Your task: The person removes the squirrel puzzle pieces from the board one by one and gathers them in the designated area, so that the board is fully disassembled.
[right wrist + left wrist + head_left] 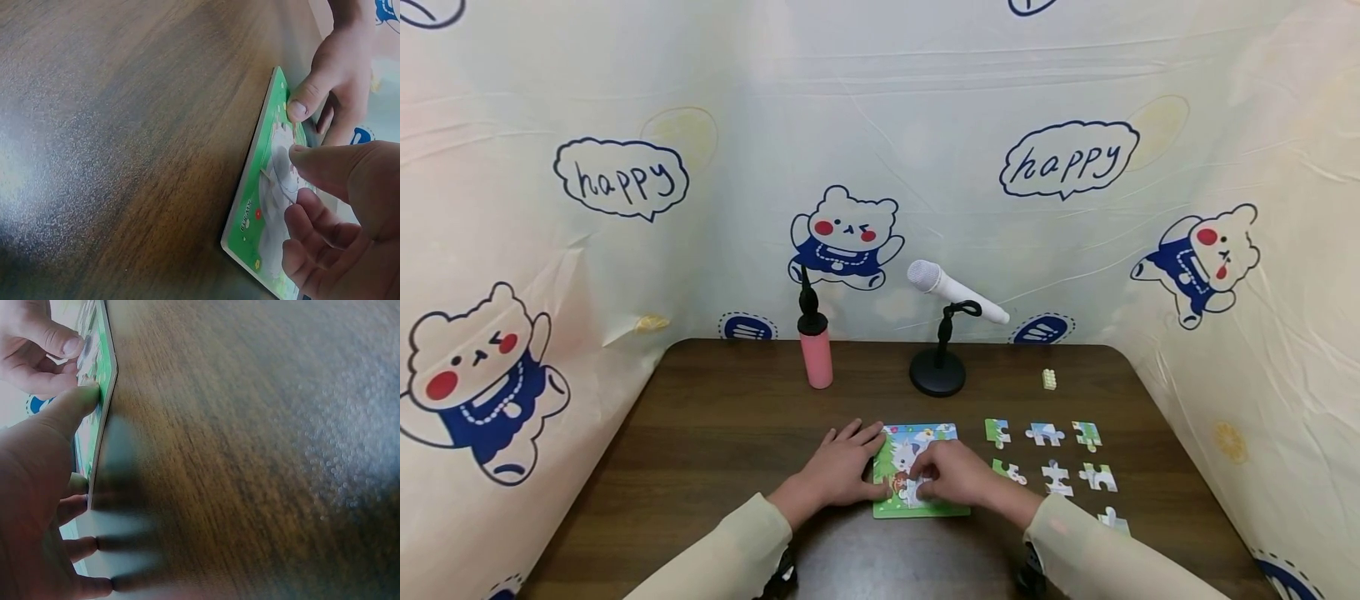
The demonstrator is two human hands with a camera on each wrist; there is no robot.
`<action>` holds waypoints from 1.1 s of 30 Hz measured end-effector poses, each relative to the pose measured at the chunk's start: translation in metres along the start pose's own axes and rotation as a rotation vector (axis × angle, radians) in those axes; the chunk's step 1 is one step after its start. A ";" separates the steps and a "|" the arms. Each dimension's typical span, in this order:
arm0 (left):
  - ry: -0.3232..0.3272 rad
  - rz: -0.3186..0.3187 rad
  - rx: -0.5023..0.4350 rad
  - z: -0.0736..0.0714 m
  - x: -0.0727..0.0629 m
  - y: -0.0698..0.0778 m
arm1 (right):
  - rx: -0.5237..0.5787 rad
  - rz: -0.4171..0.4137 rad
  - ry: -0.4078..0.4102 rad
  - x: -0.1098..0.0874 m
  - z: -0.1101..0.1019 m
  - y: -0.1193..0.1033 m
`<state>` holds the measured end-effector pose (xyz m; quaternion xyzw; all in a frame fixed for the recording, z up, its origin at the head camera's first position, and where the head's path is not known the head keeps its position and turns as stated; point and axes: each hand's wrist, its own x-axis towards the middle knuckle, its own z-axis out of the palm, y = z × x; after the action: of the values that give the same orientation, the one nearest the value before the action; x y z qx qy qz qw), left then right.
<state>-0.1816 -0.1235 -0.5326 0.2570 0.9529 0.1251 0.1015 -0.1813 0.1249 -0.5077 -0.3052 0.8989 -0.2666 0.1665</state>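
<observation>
A picture jigsaw board with a green border and a cartoon animal scene lies flat on the table. My left hand rests at its left side. Its thumb presses the green lower border, and the other fingers stretch past the left edge onto the wood. Over the middle of the board my right hand pinches a whitish puzzle piece between thumb and fingers. In the right wrist view that piece stands tilted, close over the picture. From the head view the right hand covers part of the board.
Several loose puzzle pieces lie in rows to the right of the board. Behind stand a white microphone on a black stand and a pink bottle-like pump. A small cream toy brick sits at the back right of the brown table.
</observation>
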 end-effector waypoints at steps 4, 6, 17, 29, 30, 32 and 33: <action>0.000 0.000 0.000 -0.001 0.001 0.000 | 0.009 -0.005 0.018 0.000 -0.001 -0.001; -0.001 -0.001 0.001 -0.001 0.001 0.001 | 0.011 -0.005 0.023 -0.001 -0.001 -0.002; -0.008 -0.006 -0.010 -0.004 -0.001 0.003 | 0.058 -0.073 0.012 -0.001 -0.007 0.004; -0.020 -0.012 0.004 -0.001 0.000 0.002 | 0.134 -0.070 -0.016 -0.034 -0.048 0.027; -0.021 -0.013 0.003 -0.001 0.000 0.002 | 0.144 -0.069 -0.014 -0.039 -0.052 0.031; -0.022 -0.015 0.005 -0.001 0.000 0.003 | 0.170 -0.067 -0.017 -0.051 -0.060 0.039; -0.022 -0.016 0.006 -0.001 0.000 0.003 | 0.179 -0.071 -0.015 -0.058 -0.063 0.044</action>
<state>-0.1809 -0.1211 -0.5312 0.2510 0.9541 0.1187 0.1122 -0.1871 0.2154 -0.4748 -0.3226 0.8588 -0.3495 0.1903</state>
